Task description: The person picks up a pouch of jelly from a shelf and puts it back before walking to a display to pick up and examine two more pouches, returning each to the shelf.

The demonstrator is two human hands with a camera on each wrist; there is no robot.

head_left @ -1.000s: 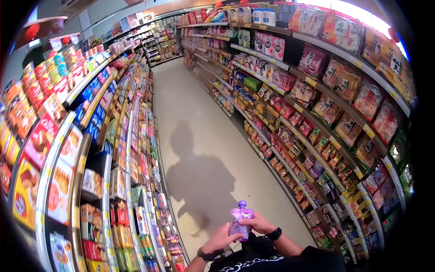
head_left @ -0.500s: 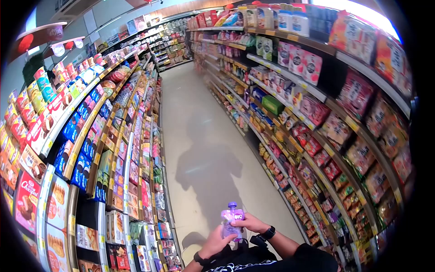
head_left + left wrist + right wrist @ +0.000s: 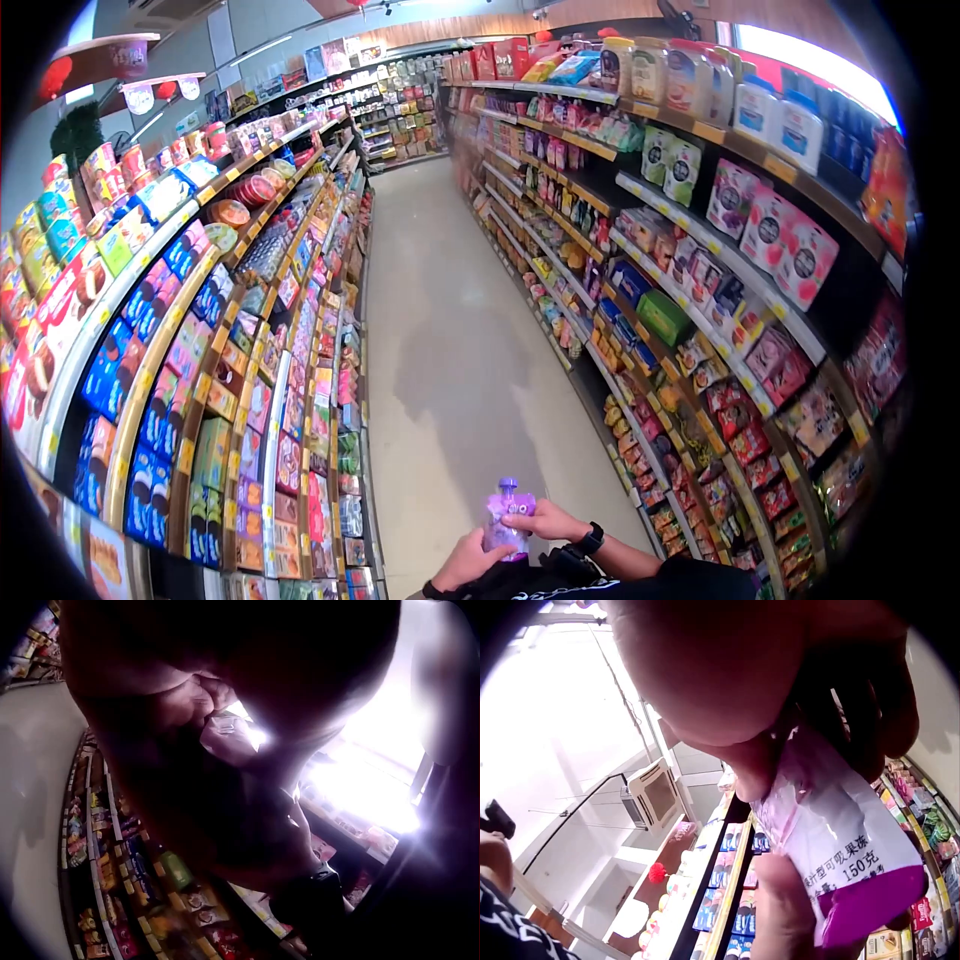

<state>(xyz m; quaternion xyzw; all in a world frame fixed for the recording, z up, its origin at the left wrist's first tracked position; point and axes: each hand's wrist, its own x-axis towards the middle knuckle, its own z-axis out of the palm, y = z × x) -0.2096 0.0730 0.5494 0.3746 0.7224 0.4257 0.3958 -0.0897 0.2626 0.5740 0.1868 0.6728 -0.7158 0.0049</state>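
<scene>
Low in the head view both hands hold a purple jelly pouch (image 3: 506, 522) upright, its purple spout cap on top. My left hand (image 3: 468, 560) grips its lower left side, thumb across the front. From the right, my right hand (image 3: 555, 522) pinches the upper part, thumb on the printed face. The right wrist view shows the pouch's lower part close up, white with dark print and a magenta bottom band (image 3: 874, 904). In the left wrist view the left hand (image 3: 180, 705) is mostly dark and covers much of the pouch.
A store aisle floor (image 3: 430, 270) runs ahead between two long shelves. The left shelf (image 3: 215, 330) carries boxed and canned snacks; the right shelf (image 3: 690, 300) carries bagged sweets, pouches and bottles. Another stocked shelf (image 3: 400, 110) crosses the far end.
The view has moved forward along the aisle and tilted up slightly, so the hands and pouch sit lower in the frame. Both hands keep their hold on the jelly pouch.
</scene>
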